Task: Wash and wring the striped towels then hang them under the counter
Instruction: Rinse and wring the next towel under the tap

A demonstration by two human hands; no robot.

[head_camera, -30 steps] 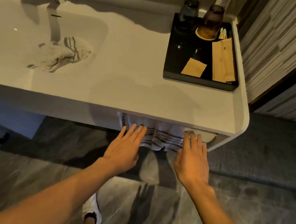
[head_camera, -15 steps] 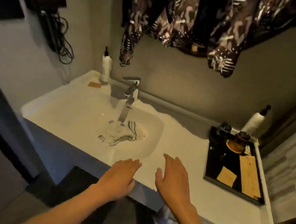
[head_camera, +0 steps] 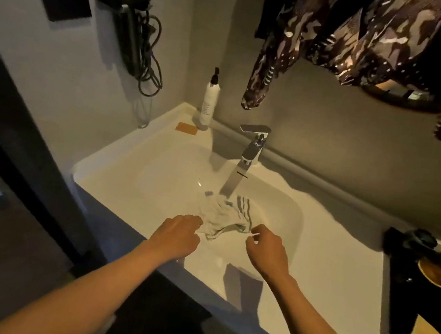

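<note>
Both hands reach into the basin at lower centre of the frame, neither holding anything: the left hand point(head_camera: 178, 236) is loosely open, palm down, its fingertips at or just touching the near-left edge of the towel point(head_camera: 227, 217); the right hand point(head_camera: 266, 250) is half curled, thumb and forefinger pinched toward each other but empty, just beside the towel's near-right edge. From the big things downward: the white surface point(head_camera: 343, 261) runs from the left of the frame to the lower right, and the sink point(head_camera: 153, 182) is sunk into it at the middle. A faucet point(head_camera: 242, 167) slants down from above centre, its spout ending right over the far end of the towel. That towel lies crumpled on the basin floor, its stripes at the upper right end, its long axis running roughly from the spout down and left toward the left hand. So the towel sits ahead of and between the two hands, slightly nearer the left. I judge the next step is gathering it up, the left hand closing first and the right taking the striped end.
</note>
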